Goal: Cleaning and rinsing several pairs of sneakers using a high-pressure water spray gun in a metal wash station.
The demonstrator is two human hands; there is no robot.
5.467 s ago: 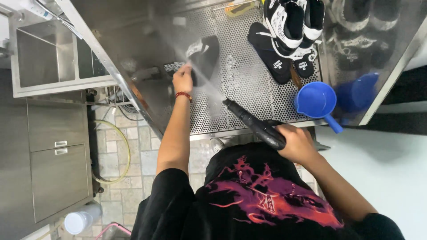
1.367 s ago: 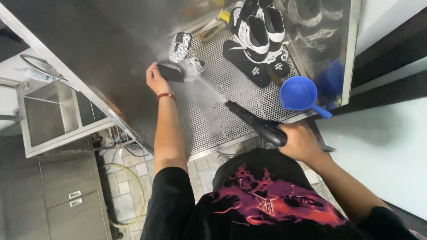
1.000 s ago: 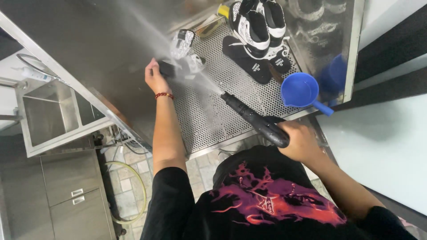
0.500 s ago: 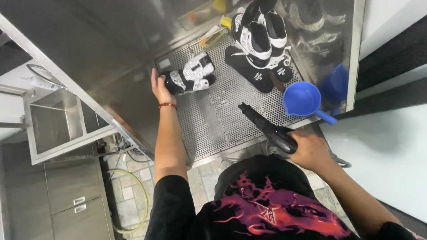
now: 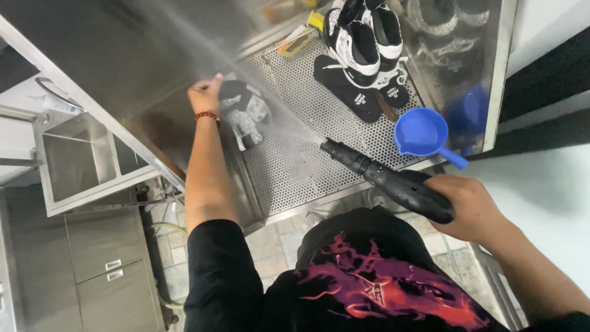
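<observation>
While the right hand [image 5: 470, 206] is wrapping closed around the grip of the black spray gun [image 5: 387, 179], its nozzle is pointing across the perforated steel counter [image 5: 307, 178] and a thin jet of water is shooting toward the upper left. The left hand [image 5: 206, 93] is curling its fingers around the black and white sneaker [image 5: 243, 114], which is lying on its side near the left edge of the perforated surface, just beside the slanted steel wall [image 5: 110, 55]. The jet seems to be passing just above the shoe, so aiming a little lower would probably clean better, and keeping the left fingers behind the shoe and out of the stream looks wise. Turning the sneaker slowly, so each side is meeting the water, should help too.

Further back, a pair of black and white high sneakers [image 5: 359, 40] is standing on the counter, with two flat black insoles [image 5: 347, 89] lying in front of them. A blue plastic scoop with a handle [image 5: 424, 134] is resting near the right wall. Steel walls are enclosing the wash area. Below, a tiled floor [image 5: 270, 246] and grey metal cabinets [image 5: 92, 270] are showing.
</observation>
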